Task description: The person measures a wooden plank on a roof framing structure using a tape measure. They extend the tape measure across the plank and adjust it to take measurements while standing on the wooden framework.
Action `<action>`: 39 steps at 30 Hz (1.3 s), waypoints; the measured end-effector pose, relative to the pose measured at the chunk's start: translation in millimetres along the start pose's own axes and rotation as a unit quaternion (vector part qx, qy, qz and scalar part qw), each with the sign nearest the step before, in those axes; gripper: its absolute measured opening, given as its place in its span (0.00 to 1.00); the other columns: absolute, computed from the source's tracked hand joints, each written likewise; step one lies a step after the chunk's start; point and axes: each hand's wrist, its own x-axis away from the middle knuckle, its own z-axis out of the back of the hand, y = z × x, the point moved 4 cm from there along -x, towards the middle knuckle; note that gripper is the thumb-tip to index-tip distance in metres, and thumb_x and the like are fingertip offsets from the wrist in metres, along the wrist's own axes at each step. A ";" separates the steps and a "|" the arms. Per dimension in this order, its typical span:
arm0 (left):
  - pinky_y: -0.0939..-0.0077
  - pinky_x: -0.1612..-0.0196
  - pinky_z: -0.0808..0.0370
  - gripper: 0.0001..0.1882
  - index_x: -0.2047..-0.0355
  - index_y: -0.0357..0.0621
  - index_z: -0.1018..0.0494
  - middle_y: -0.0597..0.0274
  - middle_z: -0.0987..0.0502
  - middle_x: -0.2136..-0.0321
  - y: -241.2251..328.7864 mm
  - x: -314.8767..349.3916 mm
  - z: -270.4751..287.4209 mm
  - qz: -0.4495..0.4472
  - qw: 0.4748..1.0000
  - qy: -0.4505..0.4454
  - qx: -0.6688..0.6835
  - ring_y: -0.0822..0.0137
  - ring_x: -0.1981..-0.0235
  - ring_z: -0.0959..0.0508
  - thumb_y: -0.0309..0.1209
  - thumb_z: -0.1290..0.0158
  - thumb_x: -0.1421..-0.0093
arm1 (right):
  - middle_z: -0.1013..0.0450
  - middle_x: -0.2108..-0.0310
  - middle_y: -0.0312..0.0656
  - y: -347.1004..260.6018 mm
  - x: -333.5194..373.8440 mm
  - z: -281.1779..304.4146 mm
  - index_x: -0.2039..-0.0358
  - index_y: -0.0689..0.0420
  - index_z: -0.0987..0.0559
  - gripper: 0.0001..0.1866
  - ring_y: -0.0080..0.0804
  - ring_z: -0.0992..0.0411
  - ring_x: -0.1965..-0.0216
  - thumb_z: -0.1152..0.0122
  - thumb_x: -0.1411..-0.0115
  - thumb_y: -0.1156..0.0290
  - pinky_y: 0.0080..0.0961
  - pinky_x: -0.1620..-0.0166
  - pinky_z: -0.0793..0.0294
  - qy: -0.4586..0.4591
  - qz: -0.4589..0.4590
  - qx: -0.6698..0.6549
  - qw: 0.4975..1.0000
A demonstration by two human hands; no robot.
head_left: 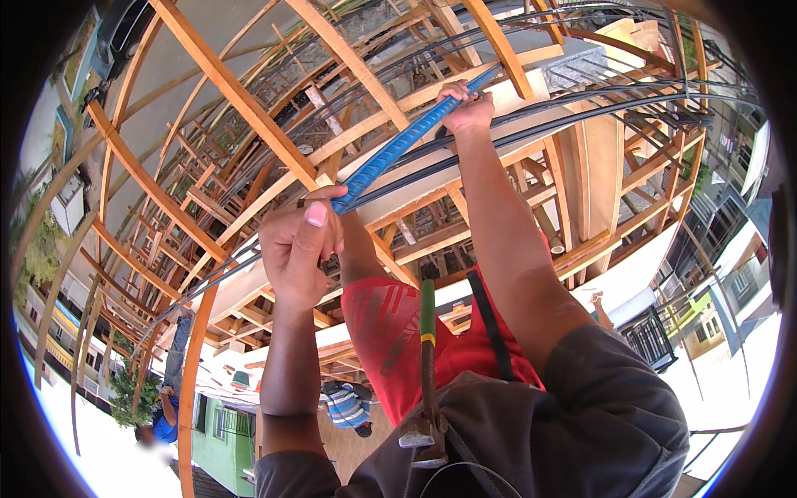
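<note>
A blue bar with spiral ribs slants across the middle of the view, from near left to far right. My left hand has its fingers curled at the bar's near end, the thumb against the forefinger; part of the grip is hidden. Farther up, my right hand is wrapped round the same bar close to its far end. Long dark rebars run just below and behind it. At my waist hangs a hammer with a green handle, head toward me.
Wooden beams form an open frame all around, with gaps showing the ground far below. A concrete block stands beyond my right hand. One person in blue is at lower left; another in a striped shirt is below.
</note>
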 end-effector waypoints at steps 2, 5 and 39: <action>0.53 0.46 0.29 0.28 0.91 0.44 0.39 0.66 0.39 0.92 -1.2 1.5 0.3 -0.018 1.000 -0.007 -0.004 0.68 0.86 0.32 0.36 0.55 0.31 | 0.42 0.81 0.33 0.3 0.5 1.1 0.70 0.58 0.34 0.36 0.26 0.41 0.82 0.71 0.31 0.34 0.23 0.76 0.36 -0.002 -0.009 -0.006 1.000; 0.51 0.40 0.36 0.26 0.89 0.45 0.35 0.64 0.33 0.86 5.2 0.1 -3.7 -0.111 0.983 0.017 -0.146 0.63 0.76 0.25 0.40 0.56 0.33 | 0.41 0.81 0.33 -11.7 -9.2 7.2 0.68 0.58 0.32 0.33 0.26 0.40 0.80 0.67 0.30 0.37 0.24 0.75 0.35 0.042 -0.046 0.046 0.997; 0.89 0.89 0.47 0.18 0.47 0.40 0.28 0.69 0.30 0.81 -249.4 -17.1 176.1 0.523 0.827 -0.205 0.002 0.85 0.90 0.42 0.39 0.51 0.29 | 0.35 0.66 0.46 8.3 -104.4 69.0 0.52 0.60 0.32 0.17 0.34 0.34 0.74 0.59 0.29 0.60 0.34 0.73 0.29 0.331 0.252 0.403 0.816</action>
